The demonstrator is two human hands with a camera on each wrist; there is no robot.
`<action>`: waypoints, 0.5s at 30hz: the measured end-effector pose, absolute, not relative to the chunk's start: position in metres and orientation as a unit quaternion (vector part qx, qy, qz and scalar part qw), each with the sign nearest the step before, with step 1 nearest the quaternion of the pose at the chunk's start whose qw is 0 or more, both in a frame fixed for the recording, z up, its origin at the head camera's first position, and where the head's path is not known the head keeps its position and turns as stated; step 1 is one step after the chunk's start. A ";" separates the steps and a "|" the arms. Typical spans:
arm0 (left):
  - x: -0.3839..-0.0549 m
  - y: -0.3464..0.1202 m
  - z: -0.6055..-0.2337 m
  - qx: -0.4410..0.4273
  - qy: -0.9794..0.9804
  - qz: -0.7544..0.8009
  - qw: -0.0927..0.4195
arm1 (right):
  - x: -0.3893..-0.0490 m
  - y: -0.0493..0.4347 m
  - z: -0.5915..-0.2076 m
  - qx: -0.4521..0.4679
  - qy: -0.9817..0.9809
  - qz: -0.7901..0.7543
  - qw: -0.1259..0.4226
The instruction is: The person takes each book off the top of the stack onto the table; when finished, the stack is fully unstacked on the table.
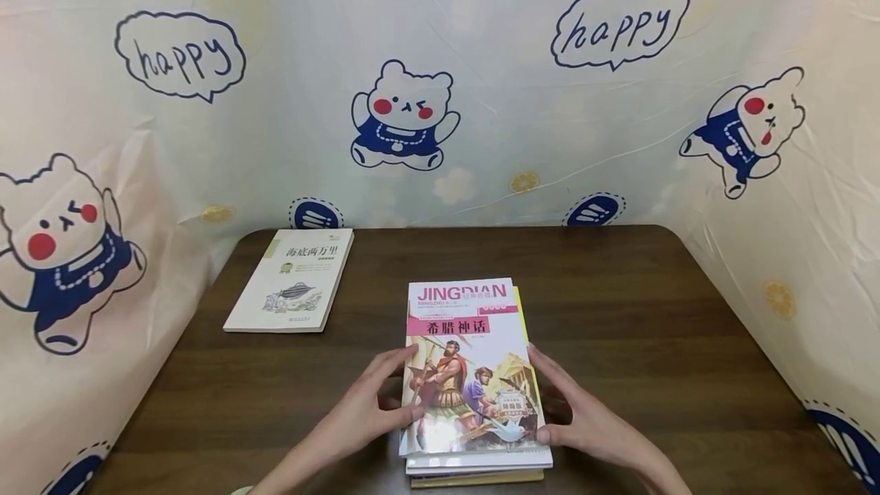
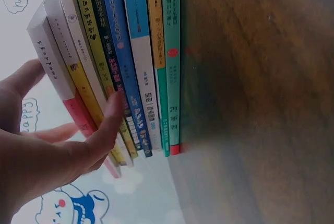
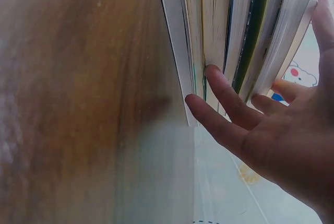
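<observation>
Two bare hands flanking a stack of books on a dark wood-grain bench [image 1: 619, 312]. The stack [image 2: 117, 57] stands at the near middle of the bench, its volumes lying flat one upon another with slightly uneven edges. The uppermost book [image 1: 474, 373] shows a white cover with pink lettering, a pink title band [image 1: 448, 325] and a painted scene of an armoured figure [image 1: 448, 380] in a red cloak beside a smaller figure in blue.

The left hand [image 1: 364, 407] touches the left side of the stack, its thumb at the top book's edge and its fingers relaxed rather than clenched. The left wrist view shows this side as a row of spines in white, olive, blue, orange and green; the lowest book [image 2: 172, 78] has a green spine.

The right hand [image 1: 584, 415] rests against the right side, where the page edges face outward; its fingers are extended and spread, with fingertips along several volumes.

A single white book [image 1: 292, 281], bearing a drawing of a ship, lies flat at the far left of the bench, well apart from the stack. Behind hangs a pale cloth [image 1: 495, 136] printed with cartoon bears [image 1: 402, 117] and "happy" speech bubbles [image 1: 180, 56].
</observation>
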State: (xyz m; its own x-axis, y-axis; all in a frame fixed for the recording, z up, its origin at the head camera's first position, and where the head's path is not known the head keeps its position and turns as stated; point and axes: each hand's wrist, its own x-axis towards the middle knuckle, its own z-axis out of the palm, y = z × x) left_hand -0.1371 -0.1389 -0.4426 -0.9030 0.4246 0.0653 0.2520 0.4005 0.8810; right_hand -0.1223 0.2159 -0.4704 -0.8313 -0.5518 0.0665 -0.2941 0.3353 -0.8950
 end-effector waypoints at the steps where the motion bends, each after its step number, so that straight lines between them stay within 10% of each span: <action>1: -0.138 -0.140 -0.444 0.199 0.819 0.531 0.088 | -0.122 0.216 -0.471 -0.261 0.812 -0.507 0.123; 15: -0.139 -0.148 -0.452 0.174 0.652 0.719 0.166 | -0.119 0.211 -0.470 -0.199 0.841 -0.478 0.157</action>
State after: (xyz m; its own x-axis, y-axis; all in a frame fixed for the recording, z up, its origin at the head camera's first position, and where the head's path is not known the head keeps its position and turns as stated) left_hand -0.1385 -0.1483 -0.4516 -0.8845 0.4652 0.0343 -0.0117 -0.0955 0.9954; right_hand -0.1194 0.2114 -0.4700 -0.8718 -0.4844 -0.0729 -0.1850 0.4633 -0.8667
